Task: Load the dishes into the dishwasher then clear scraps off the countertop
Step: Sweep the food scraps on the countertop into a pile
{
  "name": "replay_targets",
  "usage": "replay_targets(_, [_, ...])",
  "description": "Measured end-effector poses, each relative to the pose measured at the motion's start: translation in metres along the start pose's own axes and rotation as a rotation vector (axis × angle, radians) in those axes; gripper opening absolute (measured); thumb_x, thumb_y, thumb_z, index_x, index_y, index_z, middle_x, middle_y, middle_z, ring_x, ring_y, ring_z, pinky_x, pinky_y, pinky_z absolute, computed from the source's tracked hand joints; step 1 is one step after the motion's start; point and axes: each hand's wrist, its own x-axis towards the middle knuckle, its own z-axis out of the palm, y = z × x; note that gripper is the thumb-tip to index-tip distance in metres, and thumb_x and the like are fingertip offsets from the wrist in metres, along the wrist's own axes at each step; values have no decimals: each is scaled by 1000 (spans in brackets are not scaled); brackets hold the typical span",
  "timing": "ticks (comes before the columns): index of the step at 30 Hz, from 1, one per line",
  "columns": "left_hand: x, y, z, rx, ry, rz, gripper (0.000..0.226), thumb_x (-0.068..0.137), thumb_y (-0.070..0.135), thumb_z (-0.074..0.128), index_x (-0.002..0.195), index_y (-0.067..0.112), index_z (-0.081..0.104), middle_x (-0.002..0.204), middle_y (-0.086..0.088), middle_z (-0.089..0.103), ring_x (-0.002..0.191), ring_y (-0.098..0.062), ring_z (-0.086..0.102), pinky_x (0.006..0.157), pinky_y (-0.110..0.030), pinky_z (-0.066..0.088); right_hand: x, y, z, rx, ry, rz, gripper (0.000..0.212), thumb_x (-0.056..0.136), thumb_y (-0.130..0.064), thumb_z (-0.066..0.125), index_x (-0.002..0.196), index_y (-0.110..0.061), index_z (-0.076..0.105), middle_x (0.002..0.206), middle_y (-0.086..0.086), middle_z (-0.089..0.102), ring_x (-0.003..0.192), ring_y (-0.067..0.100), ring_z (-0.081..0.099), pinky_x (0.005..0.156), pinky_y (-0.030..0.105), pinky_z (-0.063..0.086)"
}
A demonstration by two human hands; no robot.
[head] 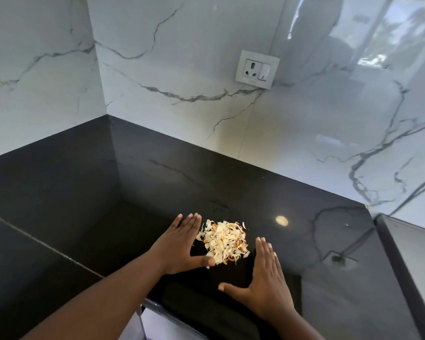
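A small heap of pale and orange vegetable scraps (224, 240) lies on the glossy black countertop (108, 192), close to its front edge. My left hand (179, 244) rests flat on the counter against the left side of the heap, fingers together and thumb touching the near scraps. My right hand (265, 278) lies flat just right of and below the heap, thumb spread toward the left. Both hands hold nothing and flank the heap. No dishes or dishwasher are in view.
White marble walls meet in a corner behind the counter, with a power socket (257, 69) on the right wall. A dark-edged panel (402, 278) borders the counter at the right. The counter's front edge (157, 306) runs below my wrists.
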Motion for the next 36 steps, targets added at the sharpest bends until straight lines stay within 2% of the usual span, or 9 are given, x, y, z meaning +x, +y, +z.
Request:
replay_targets(3, [7,7,-6,-125,15,-18,122,64,93,4,150,10,-16,160,-4,-15,145,-13,-18,119,-34,-9,3,-1,-2,-44,-23,52,144,49,-103,32,147,-17,-28,148,-10,-33,141,11,-29,117,30,-12])
replay_targets(6, [20,28,-8,-311,29,18,120,66,91,10,151,11,-14,160,-3,-14,141,-6,-19,115,-27,-11,9,-3,-2,-68,-46,59,143,49,-104,29,147,-16,-26,148,-10,-32,140,10,-31,117,31,-13])
replay_targets(11, [31,60,2,-364,37,98,110,73,85,14,152,13,-11,161,1,-8,136,3,-15,114,-22,-10,11,-1,1,-82,-67,75,140,51,-103,31,148,-18,-26,152,-9,-30,140,8,-32,119,31,-11])
replay_targets(16, [20,50,2,-609,109,107,116,62,97,6,153,25,-5,161,8,-3,144,0,-9,120,-30,-1,10,-1,0,-65,-70,79,140,52,-101,35,147,-20,-28,155,-8,-29,139,7,-32,119,31,-10])
replay_targets(19, [5,29,1,-371,187,50,115,61,95,-7,152,23,-9,160,6,-11,144,-5,-16,119,-32,-9,14,0,-5,-53,-71,60,143,49,-101,39,146,-22,-31,153,-10,-33,139,8,-33,118,30,-12])
replay_targets(22, [-15,10,9,-71,143,-125,121,61,93,-15,152,13,-13,159,-4,-19,145,-19,-23,118,-42,-13,27,1,-12,-69,-119,-28,142,48,-100,44,138,-29,-40,150,-13,-39,139,9,-35,118,32,-11])
replay_targets(25, [-18,7,14,-45,111,-183,126,59,95,-16,152,10,-11,160,-7,-15,145,-19,-21,119,-42,-11,43,1,-15,-102,-177,-146,138,50,-97,49,136,-36,-41,149,-16,-40,137,7,-37,118,32,-11])
replay_targets(32, [-11,6,15,-33,70,-178,132,59,101,8,152,10,-11,160,-6,-18,145,-19,-23,119,-43,-10,67,2,-17,-91,-207,-241,137,50,-94,54,148,-37,-23,151,-14,-37,139,9,-35,112,29,-13])
replay_targets(36, [-13,6,10,-5,14,-180,136,55,103,16,152,12,-13,158,-5,-23,144,-18,-25,120,-45,-8,81,0,-15,-196,-288,-370,130,53,-95,49,150,-39,-17,153,-10,-34,138,12,-36,115,34,-17])
